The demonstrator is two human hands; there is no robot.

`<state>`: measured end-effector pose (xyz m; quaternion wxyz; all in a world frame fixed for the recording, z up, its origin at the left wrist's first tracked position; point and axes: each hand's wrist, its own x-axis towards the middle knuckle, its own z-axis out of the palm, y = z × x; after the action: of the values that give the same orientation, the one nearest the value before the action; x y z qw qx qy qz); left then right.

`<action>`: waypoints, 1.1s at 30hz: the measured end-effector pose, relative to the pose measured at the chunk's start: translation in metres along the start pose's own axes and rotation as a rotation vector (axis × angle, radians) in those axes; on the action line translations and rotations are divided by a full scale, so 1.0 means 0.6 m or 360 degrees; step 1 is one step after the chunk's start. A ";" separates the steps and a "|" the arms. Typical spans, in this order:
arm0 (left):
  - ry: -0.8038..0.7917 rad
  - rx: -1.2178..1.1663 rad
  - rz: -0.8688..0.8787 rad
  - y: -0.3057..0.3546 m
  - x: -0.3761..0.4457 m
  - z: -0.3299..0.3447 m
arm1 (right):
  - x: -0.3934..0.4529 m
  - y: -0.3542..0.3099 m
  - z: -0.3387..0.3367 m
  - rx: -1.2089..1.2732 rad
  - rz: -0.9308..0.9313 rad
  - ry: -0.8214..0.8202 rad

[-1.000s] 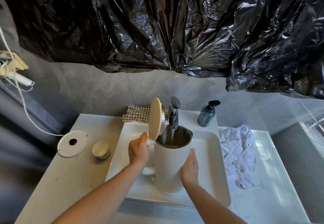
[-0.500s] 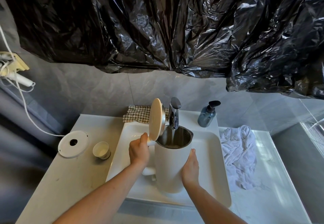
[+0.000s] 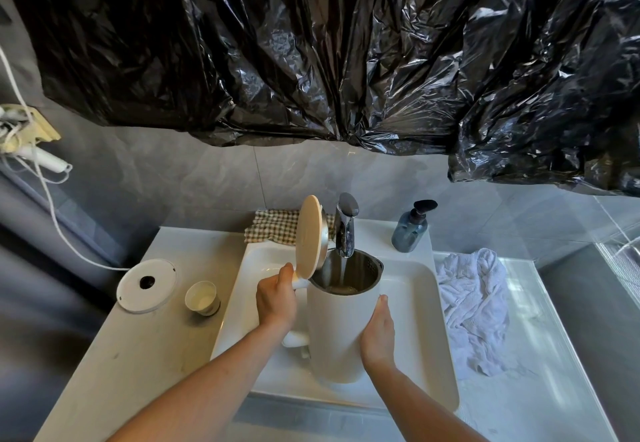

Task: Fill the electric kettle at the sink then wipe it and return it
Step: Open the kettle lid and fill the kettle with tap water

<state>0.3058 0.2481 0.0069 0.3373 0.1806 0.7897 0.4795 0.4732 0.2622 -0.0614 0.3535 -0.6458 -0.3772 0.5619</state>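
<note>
Filling step. My right hand (image 3: 378,332), fingers together, lies flat against the side of the white electric kettle (image 3: 337,331), which stands in the sink basin (image 3: 420,320). My left hand (image 3: 276,298) grips the handle, thumb at the raised lid (image 3: 309,235). Beyond, the faucet (image 3: 345,225) runs into the open mouth. Next, I judge: shut off the water, then reach right for the white towel (image 3: 474,306); the kettle base (image 3: 147,285) waits far left.

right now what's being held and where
The kettle: left hand grips its handle at the top, right hand flat against its side.
</note>
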 end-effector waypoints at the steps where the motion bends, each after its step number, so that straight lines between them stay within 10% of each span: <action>1: -0.0002 -0.0001 0.0003 0.000 0.000 0.000 | -0.002 -0.003 0.000 -0.0004 -0.0001 -0.0008; 33: 0.0013 -0.0003 0.0022 0.001 -0.002 -0.002 | 0.009 0.012 0.006 -0.0066 0.0016 0.0019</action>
<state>0.3059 0.2469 0.0084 0.3310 0.1839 0.7894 0.4832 0.4710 0.2637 -0.0706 0.3394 -0.6581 -0.3836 0.5518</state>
